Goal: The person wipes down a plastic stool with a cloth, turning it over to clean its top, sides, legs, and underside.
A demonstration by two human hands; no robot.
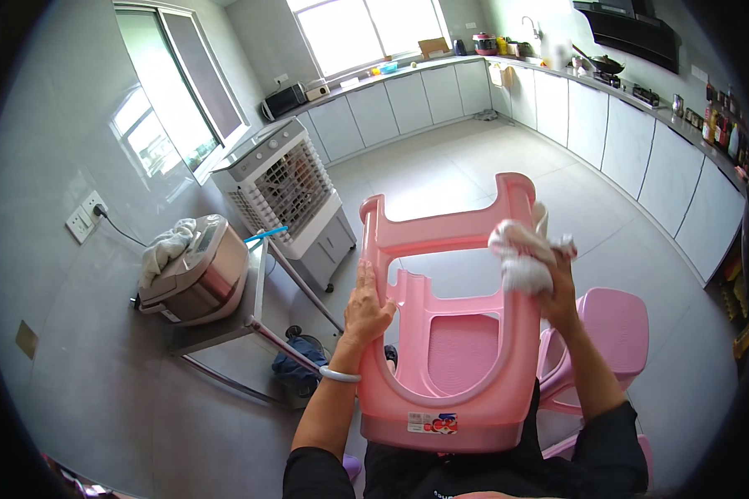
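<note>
A pink plastic stool is held up in front of my body, its open legs pointing away and its underside partly showing. My left hand grips the stool's left side, with a pale bracelet on the wrist. On the right side, my right hand is closed on a white and reddish cloth, which lies against the stool's right leg. A sticker with a red picture is on the stool's near edge.
Pink stools stand at the right. Left are a rice cooker with a cloth on a metal-legged table, and an air cooler. Cabinets line the back and right, with a wok on the counter.
</note>
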